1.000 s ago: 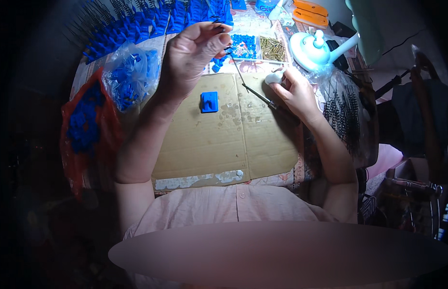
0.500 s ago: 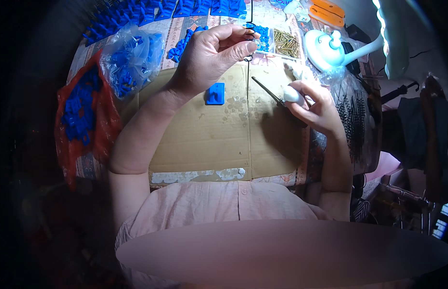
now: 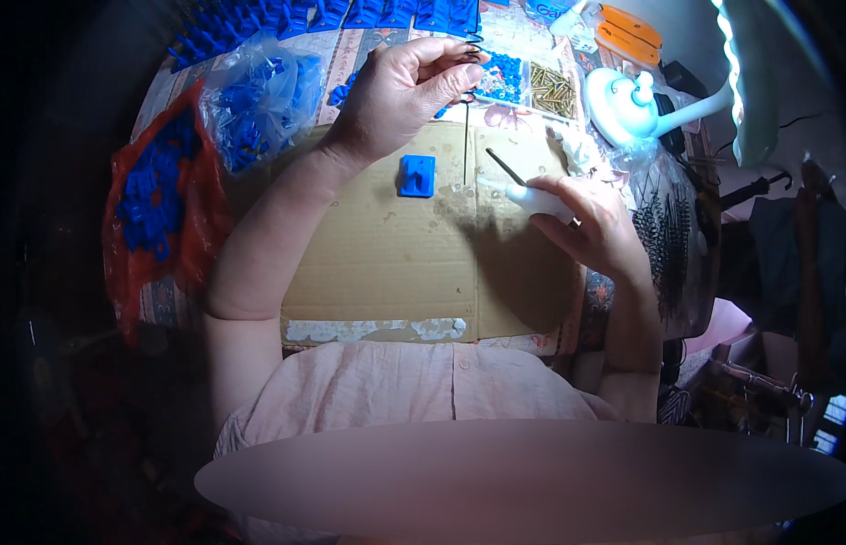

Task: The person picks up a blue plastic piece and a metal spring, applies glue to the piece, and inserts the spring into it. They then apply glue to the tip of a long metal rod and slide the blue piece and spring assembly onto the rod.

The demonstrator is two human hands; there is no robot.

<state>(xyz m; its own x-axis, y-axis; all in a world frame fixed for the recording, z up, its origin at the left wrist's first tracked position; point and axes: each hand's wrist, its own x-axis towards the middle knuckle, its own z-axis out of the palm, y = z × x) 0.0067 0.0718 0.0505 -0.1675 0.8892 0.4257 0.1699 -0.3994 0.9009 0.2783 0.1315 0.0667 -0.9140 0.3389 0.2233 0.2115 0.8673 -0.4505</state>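
Taking the blue block [image 3: 418,176] on the cardboard [image 3: 378,263] as my mark, the dark spiral wire [image 3: 467,136] is to its right and reaches beyond it, pinched between thumb and fingers of my left hand [image 3: 396,95], the straight tail pointing back toward me. It looks light, thin and springy; the coil should give better purchase than the slick tail. Right of the block, my right hand [image 3: 605,225] has its fingers around a white bottle [image 3: 545,203], likely soft plastic needing a gentle grip. I can't tell whether they also hold the dark shaft [image 3: 506,167] beside it.
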